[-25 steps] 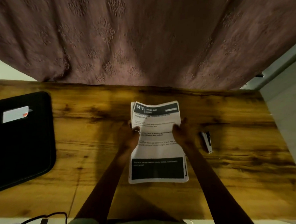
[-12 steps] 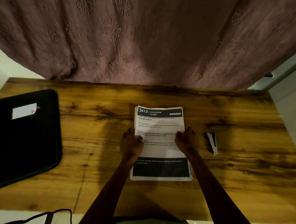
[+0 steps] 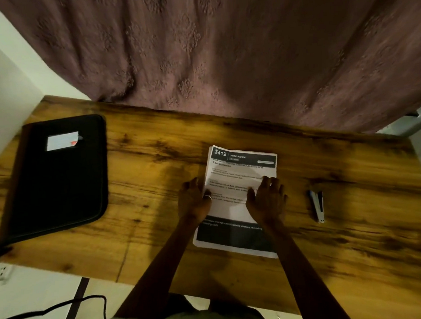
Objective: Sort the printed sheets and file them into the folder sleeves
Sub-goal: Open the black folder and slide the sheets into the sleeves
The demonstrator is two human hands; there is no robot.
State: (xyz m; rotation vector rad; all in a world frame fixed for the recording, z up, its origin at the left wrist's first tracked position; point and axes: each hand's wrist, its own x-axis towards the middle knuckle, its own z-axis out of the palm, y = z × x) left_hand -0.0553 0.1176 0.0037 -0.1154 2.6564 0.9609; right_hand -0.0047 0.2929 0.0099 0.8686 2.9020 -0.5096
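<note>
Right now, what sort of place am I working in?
Most likely a home desk or small study corner: a wooden desk pushed against an embroidered curtain, with a black zip folder, a stack of printed sheets and a stapler on it.

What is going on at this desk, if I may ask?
A person rests both hands on a stack of printed sheets lying flat on the wooden table: the left hand at its left edge, the right hand spread over its right side. The black folder lies closed and untouched further left, a stapler to the right.
</note>
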